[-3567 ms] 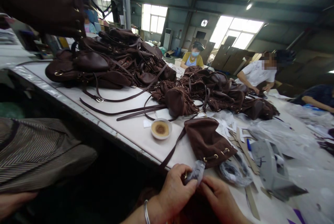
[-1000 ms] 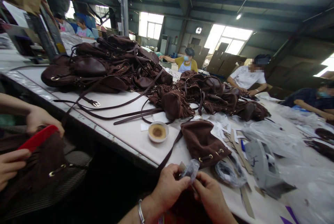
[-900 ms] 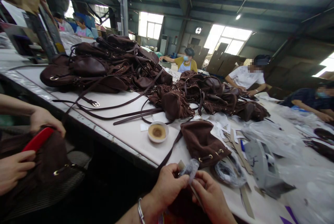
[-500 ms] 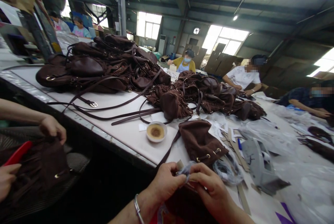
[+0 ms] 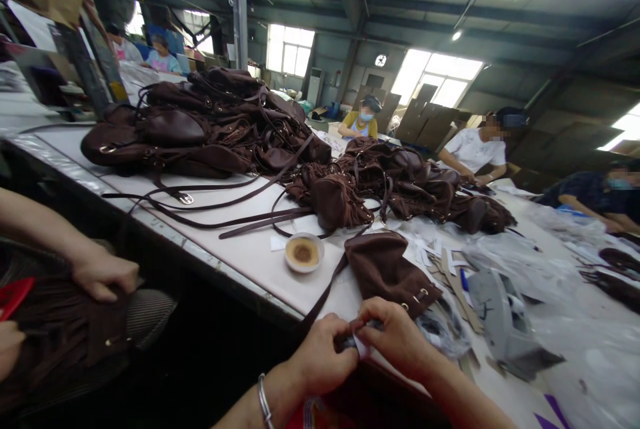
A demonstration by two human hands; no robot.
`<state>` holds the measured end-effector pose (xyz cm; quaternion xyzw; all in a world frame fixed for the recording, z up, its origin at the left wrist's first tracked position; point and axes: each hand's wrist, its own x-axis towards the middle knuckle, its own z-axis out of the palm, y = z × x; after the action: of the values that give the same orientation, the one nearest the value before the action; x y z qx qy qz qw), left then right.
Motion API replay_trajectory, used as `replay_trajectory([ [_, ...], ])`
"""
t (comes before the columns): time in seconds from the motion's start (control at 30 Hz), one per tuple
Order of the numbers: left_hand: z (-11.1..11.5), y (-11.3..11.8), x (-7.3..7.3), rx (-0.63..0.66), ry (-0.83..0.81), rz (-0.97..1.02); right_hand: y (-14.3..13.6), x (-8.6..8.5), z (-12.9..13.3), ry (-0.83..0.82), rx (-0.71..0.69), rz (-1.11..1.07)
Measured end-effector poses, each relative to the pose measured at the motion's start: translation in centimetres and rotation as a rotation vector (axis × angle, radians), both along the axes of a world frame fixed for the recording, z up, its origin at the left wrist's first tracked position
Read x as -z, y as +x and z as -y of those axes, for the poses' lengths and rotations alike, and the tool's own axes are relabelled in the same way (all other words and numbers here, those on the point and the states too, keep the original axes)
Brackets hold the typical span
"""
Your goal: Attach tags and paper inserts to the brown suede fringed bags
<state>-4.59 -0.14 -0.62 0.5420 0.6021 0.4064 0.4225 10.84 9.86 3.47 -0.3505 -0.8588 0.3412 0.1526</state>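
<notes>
Between left hand [image 5: 326,357] and right hand [image 5: 393,337], both pinching: small crumpled translucent plastic wrap [image 5: 361,348], likely light, soft, slippery; edges grip best!

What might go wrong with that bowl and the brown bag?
The bowl sits near the edge of the table, so a bump might tip it toward the brown drawstring bag. The bag's strap runs to that edge beside the left hand, so a snag could drag the bag. The small whitish piece at the right hand might slip.
</notes>
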Motion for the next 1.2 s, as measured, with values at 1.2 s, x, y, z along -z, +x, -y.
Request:
replay_trajectory([
  [1.2,0.1,1.4,-0.2,-0.114,-0.010,0.035,-0.7,-2.4,-0.4,0.165,-0.181,0.059],
])
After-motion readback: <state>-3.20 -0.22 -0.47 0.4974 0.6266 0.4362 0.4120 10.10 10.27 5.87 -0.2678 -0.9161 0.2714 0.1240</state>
